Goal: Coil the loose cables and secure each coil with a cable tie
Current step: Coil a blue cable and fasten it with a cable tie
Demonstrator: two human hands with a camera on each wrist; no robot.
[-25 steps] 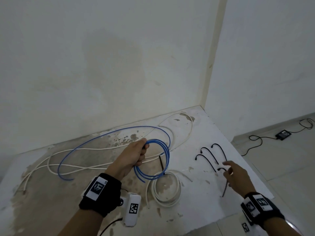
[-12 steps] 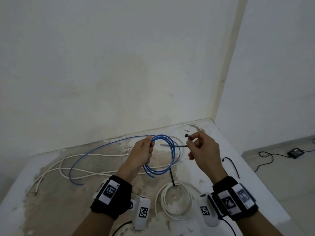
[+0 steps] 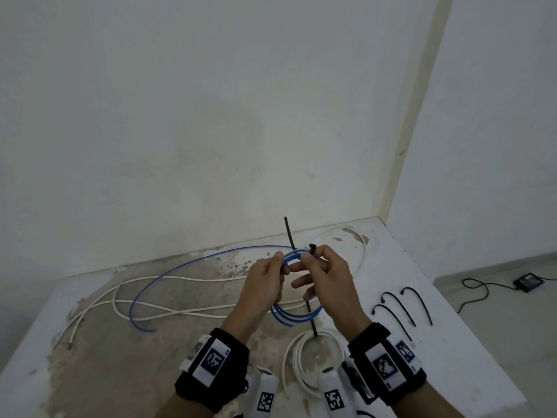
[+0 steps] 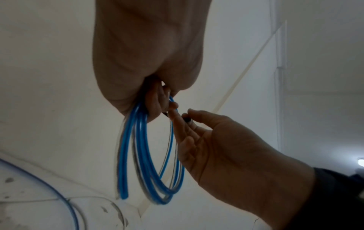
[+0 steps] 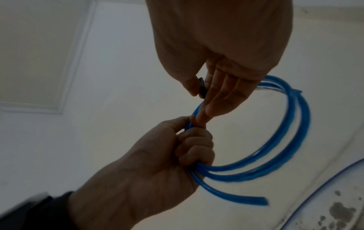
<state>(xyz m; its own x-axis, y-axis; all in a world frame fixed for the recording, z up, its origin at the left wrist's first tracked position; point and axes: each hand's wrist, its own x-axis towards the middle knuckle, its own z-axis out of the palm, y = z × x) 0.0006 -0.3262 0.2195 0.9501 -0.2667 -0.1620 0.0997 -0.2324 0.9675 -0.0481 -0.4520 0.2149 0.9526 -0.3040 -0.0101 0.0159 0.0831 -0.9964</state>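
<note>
My left hand [image 3: 278, 268] grips a small coil of blue cable [image 3: 297, 316] at its top, held above the table. The cable's loose run [image 3: 180, 267] arcs left down onto the table. My right hand [image 3: 307, 260] pinches the head of a black cable tie [image 3: 312, 248] between thumb and forefinger, right beside the left fingers. The tie's tail [image 3: 287, 230] sticks up behind the coil. In the left wrist view the blue coil [image 4: 141, 147] hangs from my fist. In the right wrist view the tie head [image 5: 202, 88] sits just above the blue coil [image 5: 285, 140].
A white coil [image 3: 313, 357] with a black tie tail standing out of it lies on the stained white table [image 3: 452, 342] below my hands. A long loose white cable [image 3: 180, 309] sprawls at left and back. Three spare black ties [image 3: 401, 309] lie at right. The walls meet in a corner behind.
My right hand picked a black tie off the table at right and brought it up to the blue coil. The tie lay level across the coil; now its tail points up.
</note>
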